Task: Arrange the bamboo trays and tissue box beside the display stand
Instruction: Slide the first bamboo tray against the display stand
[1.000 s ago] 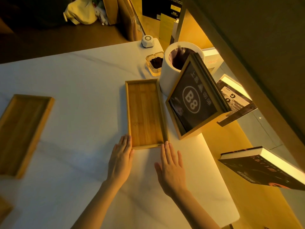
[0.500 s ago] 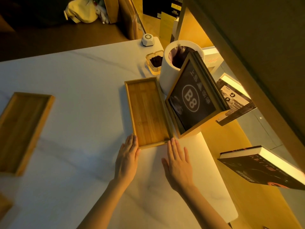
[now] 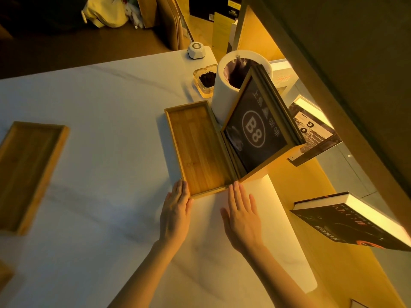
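Both hands are flat and open on the table [image 3: 100,107], gripping nothing. Left hand [image 3: 175,213] has fingertips against the near left corner of the tray [image 3: 198,147]; right hand [image 3: 242,215] touches the near right corner, by the base of the stand [image 3: 255,132]. Looks like a push-and-square, not a lift.

Tray lies lengthwise just left of the stand, long edge touching or nearly touching its base — can't tell which. Far end sits close to the white cylinder [image 3: 224,94] behind the stand.

Risks, my read:
- Push further toward the stand and the tray edge could nudge its base. It leans and sits near the table edge, so it may shift or tip.
- Push forward and the tray's far end hits the cylinder, maybe also the glass dish [image 3: 205,80] just left of it.
- Uneven fingertip pressure skews the tray off parallel with the stand.

Counts:
- Trays: two clear — one at the stand, a second tray [image 3: 26,172] well left of it. A wooden corner at the frame's lower left could be a third; can't confirm.
- Tissue box: none I can identify.
- Stand: one.
- Cylinder, glass dish, small white puck [image 3: 196,50] beyond the dish: one each.
- Books [image 3: 353,221] on shelves right of the stand: two.
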The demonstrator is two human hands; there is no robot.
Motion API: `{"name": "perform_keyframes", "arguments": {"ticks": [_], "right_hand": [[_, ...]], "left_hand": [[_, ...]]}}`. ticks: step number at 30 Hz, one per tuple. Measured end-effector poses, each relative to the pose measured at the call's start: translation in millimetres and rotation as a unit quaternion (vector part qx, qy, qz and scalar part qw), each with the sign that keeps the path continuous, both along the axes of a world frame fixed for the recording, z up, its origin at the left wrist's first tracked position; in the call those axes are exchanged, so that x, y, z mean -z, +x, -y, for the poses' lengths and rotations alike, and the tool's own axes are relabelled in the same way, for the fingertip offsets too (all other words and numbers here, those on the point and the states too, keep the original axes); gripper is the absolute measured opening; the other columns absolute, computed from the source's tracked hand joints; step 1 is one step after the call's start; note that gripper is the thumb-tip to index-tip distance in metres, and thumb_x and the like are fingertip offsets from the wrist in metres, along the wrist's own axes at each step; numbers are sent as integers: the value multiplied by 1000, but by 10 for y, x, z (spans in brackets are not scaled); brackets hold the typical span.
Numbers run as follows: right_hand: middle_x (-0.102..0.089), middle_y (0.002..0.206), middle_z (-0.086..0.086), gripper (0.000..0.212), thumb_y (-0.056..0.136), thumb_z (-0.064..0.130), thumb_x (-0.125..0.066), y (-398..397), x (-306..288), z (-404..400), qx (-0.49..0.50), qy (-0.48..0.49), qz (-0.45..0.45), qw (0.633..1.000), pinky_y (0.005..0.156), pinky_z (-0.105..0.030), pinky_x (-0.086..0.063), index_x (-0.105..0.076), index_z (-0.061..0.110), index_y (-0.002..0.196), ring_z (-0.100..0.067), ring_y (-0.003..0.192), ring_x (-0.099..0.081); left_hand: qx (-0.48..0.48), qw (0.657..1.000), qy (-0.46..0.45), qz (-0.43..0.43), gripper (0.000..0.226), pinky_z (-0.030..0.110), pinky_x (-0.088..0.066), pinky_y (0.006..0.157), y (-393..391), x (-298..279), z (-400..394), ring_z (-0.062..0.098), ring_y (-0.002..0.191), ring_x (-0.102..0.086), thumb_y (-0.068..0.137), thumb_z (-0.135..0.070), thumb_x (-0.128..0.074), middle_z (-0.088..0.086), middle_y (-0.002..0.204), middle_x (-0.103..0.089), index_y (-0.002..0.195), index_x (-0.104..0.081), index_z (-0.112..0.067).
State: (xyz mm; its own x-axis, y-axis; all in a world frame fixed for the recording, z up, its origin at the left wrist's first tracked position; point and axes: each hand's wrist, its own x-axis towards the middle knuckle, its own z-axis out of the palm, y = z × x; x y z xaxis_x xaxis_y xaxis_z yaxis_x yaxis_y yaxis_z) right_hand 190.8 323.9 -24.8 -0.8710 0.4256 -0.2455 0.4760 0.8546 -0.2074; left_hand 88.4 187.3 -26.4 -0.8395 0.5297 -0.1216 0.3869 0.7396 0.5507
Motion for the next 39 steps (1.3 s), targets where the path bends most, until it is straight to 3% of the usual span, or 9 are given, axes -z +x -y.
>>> {"name": "perform_keyframes", "arguments": {"ticks": [7, 15, 32, 35, 37, 39], "right_hand": [[17, 146, 2, 58, 95, 43, -19, -20, 15, 45, 16, -1, -1, 1000, 112, -38, 7, 10, 21, 139, -21, 136, 16], [18, 145, 2, 59, 95, 42, -21, -55, 30, 38, 19, -8, -5, 1000, 111, -37, 8, 8, 19, 141, -21, 136, 17], [-1, 156, -6, 57, 96, 38, -25, -45, 10, 13, 4, -13, -15, 1000, 112, -35, 2, -1, 16, 143, -20, 137, 11], [-10, 155, -9, 57, 95, 37, -31, -80, -54, 24, 6, -3, -12, 1000, 112, -37, -4, -10, 13, 143, -26, 142, -3], [-27, 151, -12, 55, 94, 36, -38, -149, -133, 12, 15, 16, -12, 1000, 113, -39, -18, -24, 10, 140, -30, 140, -21], [-43, 142, -12, 49, 92, 35, -42, -249, -232, -10, 19, 37, -5, 999, 107, -40, -35, -39, 8, 133, -33, 131, -38]], "left_hand": [[-7, 1000, -8, -3, 49, 45, -36, 106, 12, -32, -23, 33, 130, -39, 89, -19, -49, 19, 140, -41, 134, -34, -5], [-2, 1000, -6, 6, 49, 44, -34, 110, -30, -35, -38, 31, 133, -35, 90, -21, -45, 19, 143, -37, 135, -30, -6], [16, 999, -25, 21, 51, 40, -35, 109, -61, -47, -9, 28, 135, -32, 92, -24, -42, 15, 147, -32, 137, -25, -9], [36, 998, -44, 34, 54, 37, -38, 108, -91, -86, 21, 27, 135, -33, 92, -28, -40, 12, 149, -28, 139, -20, -12], [53, 996, -49, 47, 54, 35, -41, 104, -137, -144, 39, 26, 132, -37, 92, -30, -40, 10, 149, -30, 139, -21, -12], [67, 995, -47, 59, 48, 32, -46, 95, -211, -230, 58, 28, 123, -48, 92, -30, -39, 12, 140, -44, 135, -32, -10]]}}
